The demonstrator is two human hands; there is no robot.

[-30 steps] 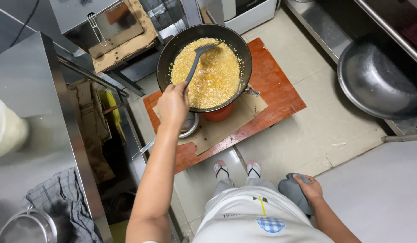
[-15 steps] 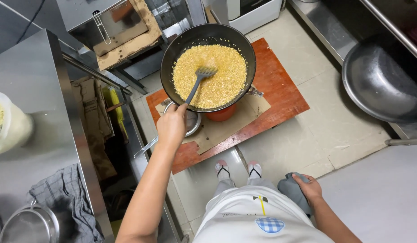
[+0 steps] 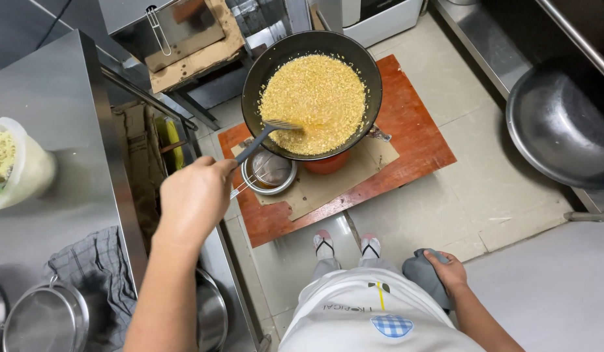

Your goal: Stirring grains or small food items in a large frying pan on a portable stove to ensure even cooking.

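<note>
Since half a second ago, the spatula (image 3: 266,133) has slid from the middle of the grains to the near-left edge of the wok (image 3: 313,92), and my left hand (image 3: 194,195) has drawn back towards me with it. That hand's fingers are wrapped tight around the dark handle, so the slotted head rests at the rim in the yellow fried grains (image 3: 313,103) that fill the wok. The wok sits on an orange burner (image 3: 328,163), low on the floor, over a sheet of cardboard (image 3: 344,173) laid on a reddish wooden board (image 3: 413,140). Just beside the wok, on its near-left side, stands a small steel bowl (image 3: 269,171) under the spatula's shaft.

My right hand (image 3: 449,274) hangs at my hip, its fingers closed on a grey cloth (image 3: 422,270). My feet in sandals (image 3: 346,244) stand on the tiled floor just short of the board.

To my left, the steel table (image 3: 60,163) carries a plastic tub (image 3: 18,166) of pale food, a checked towel (image 3: 96,280) and a metal strainer (image 3: 47,319). On my right, a large empty steel basin (image 3: 559,127) lies well apart from the wok.
</note>
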